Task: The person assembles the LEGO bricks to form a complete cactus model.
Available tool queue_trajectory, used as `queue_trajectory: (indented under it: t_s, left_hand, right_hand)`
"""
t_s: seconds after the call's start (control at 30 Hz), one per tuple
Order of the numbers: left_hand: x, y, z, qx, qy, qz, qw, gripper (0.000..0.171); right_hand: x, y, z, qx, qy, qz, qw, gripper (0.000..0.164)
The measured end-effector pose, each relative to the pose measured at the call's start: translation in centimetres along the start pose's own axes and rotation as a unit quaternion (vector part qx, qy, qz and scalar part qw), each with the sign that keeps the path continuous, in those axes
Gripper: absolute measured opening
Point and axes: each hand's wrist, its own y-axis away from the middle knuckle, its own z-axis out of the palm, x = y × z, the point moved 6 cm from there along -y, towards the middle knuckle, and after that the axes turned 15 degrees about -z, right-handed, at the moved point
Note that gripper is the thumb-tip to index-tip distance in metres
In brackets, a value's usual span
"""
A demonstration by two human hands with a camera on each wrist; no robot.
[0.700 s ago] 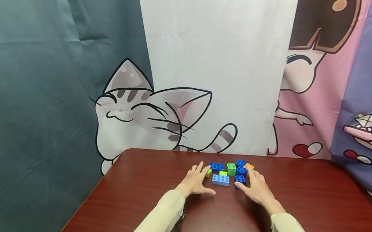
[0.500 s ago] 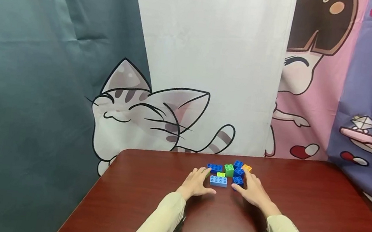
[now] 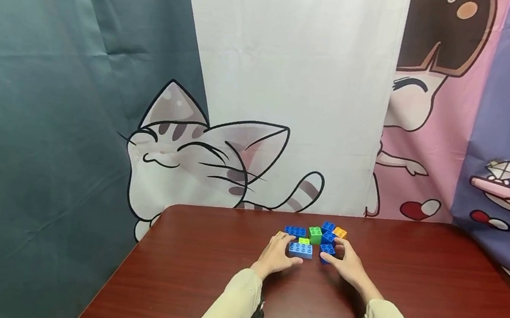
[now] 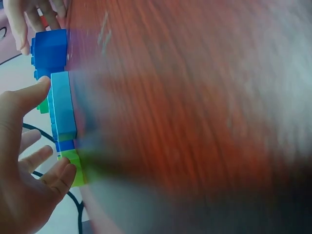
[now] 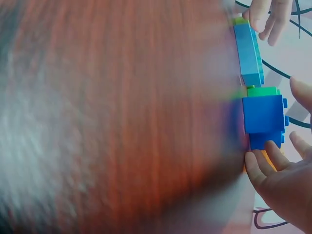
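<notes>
Several toy building bricks lie in a cluster on the table. My left hand [image 3: 275, 254] is by the cluster's left side, thumb near the front of a light blue brick [image 3: 300, 250]. In the left wrist view its spread fingers overlap a lime brick [image 4: 73, 168]. At the right side, my right hand [image 3: 349, 264] has its thumb and fingers apart around a dark blue brick [image 3: 327, 249]. In the right wrist view its lower fingertips are right at the blue bricks [image 5: 263, 114]. A green brick [image 3: 315, 235], a long blue brick [image 3: 295, 231] and an orange brick [image 3: 340, 233] sit behind.
The dark red wooden table [image 3: 182, 273] has its far edge just behind the bricks. Beyond it hangs a curtain [image 3: 290, 77] printed with a cartoon cat and figures.
My left hand has moved slightly right, toward the light blue brick. The right hand's fingers have drawn in a little beside the dark blue brick. The bricks keep their arrangement.
</notes>
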Motion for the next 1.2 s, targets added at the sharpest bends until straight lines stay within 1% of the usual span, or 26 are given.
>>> queue_trajectory:
  t_s: [0.13,0.23,0.37,0.47,0.6,0.73,0.97,1.2]
  left_hand:
    - [0.1,-0.2,0.4,-0.003,0.036,-0.012,0.9993,0.061]
    - [0.1,-0.3,0.7,-0.007,0.052,-0.015,0.9985,0.061]
    - [0.0,-0.4,0.7,-0.002,0.063,-0.019,0.9978,0.06]
    - [-0.2,-0.6,0.9,0.003,0.069,-0.028,0.9973,0.06]
    - [-0.6,-0.7,1.2,0.005,0.081,-0.04,0.9959,0.06]
    - [-1.0,-0.8,1.3,0.008,0.092,-0.053,0.9943,0.058]
    - [-1.2,-0.9,1.3,0.018,0.097,-0.042,0.9943,0.054]
    - [-1.4,-1.0,1.3,0.014,0.108,-0.048,0.9928,0.052]
  right_hand:
    - [0.1,0.1,0.0,0.005,-0.006,-0.003,1.0,0.068]
    - [0.1,0.1,0.1,0.002,-0.003,0.001,1.0,0.068]
    - [0.2,0.0,0.4,-0.003,0.002,0.009,1.0,0.068]
    - [0.4,-0.1,0.5,-0.002,0.003,0.014,1.0,0.068]
    - [0.7,-0.1,0.7,0.005,-0.008,0.018,1.0,0.067]
    - [1.0,-0.1,0.8,0.008,-0.03,0.019,0.999,0.065]
    - [1.7,0.1,0.5,0.007,-0.061,0.024,0.998,0.06]
    - [2.2,0.0,0.5,-0.002,-0.069,0.023,0.997,0.06]
